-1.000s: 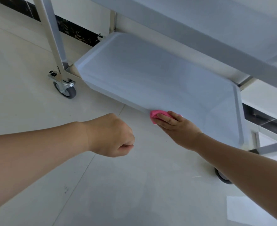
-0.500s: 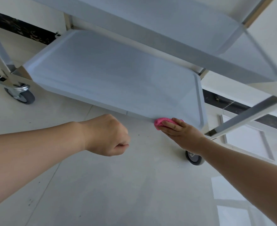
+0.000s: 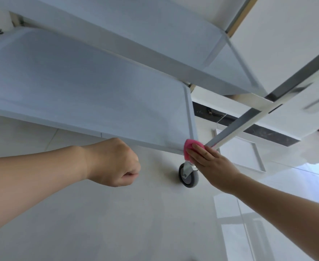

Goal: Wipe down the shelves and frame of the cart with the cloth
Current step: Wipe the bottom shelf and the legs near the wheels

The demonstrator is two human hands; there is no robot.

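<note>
The fingers of the right hand lie straight and pressed together, flat on a pink cloth, pushing it against the near right corner of the cart's lower shelf. The cloth is bunched under the fingertips; its left edge and top show beyond them, and it sits right where the shelf's raised rim meets the metal frame leg that slants up to the right. The right forearm runs in from the lower right of the view.

The left hand is curled into a loose fist — fingers folded in, thumb against them, holding nothing — and it hangs in front of the shelf's near edge without touching it, well apart from the cloth. Its forearm comes in from the left.

Just below the cloth, a grey caster wheel in a metal bracket stands on the pale tiled floor. Above the lower shelf, a second tray-shaped shelf of the same pale blue-grey spans the upper part of the view, carried on the same frame. Beyond the cart, on the far right, a white wall meets a dark skirting strip; that side of the view is blurred, so finer detail cannot be made out.
</note>
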